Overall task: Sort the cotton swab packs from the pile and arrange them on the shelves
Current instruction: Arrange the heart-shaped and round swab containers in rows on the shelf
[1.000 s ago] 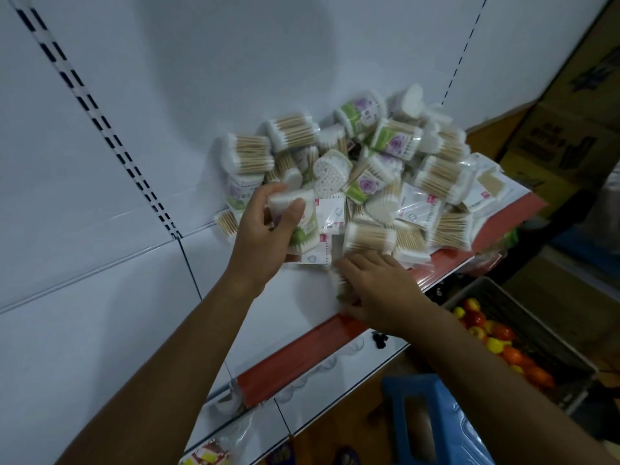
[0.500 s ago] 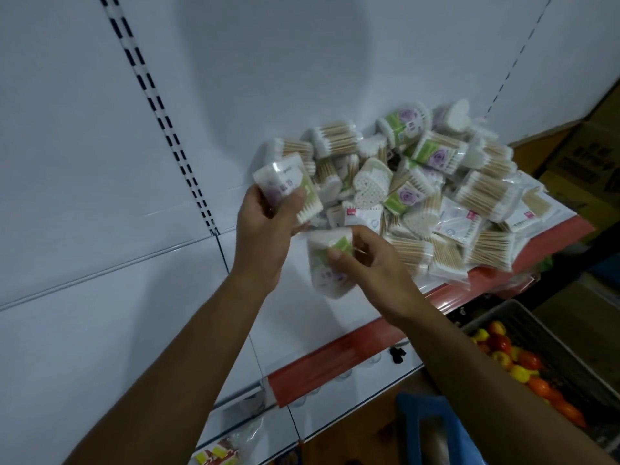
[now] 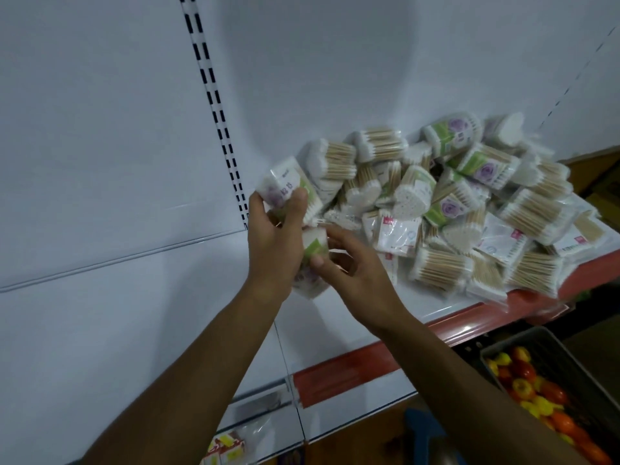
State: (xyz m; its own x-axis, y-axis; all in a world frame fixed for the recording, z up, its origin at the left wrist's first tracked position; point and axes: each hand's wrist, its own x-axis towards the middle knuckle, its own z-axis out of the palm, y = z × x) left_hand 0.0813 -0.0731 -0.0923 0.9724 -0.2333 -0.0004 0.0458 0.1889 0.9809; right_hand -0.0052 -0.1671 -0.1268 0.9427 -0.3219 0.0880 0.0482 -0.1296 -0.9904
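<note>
Both hands have met: my left hand point(image 3: 273, 236) grips one glossy green-labelled swab pack point(image 3: 288, 187), right hand point(image 3: 355, 266) fingers point(image 3: 317, 261) pinch another pack point(image 3: 310, 263); crinkly pile point(image 3: 469, 209) at two o'clock.

You are showing two bare forearms reaching up from the bottom edge of the view, with no sleeve covering them as far as the frame is reaching. Your left hand point(image 3: 273, 243) and your right hand point(image 3: 355, 273) are wearing no glove, ring, watch or band.
</note>
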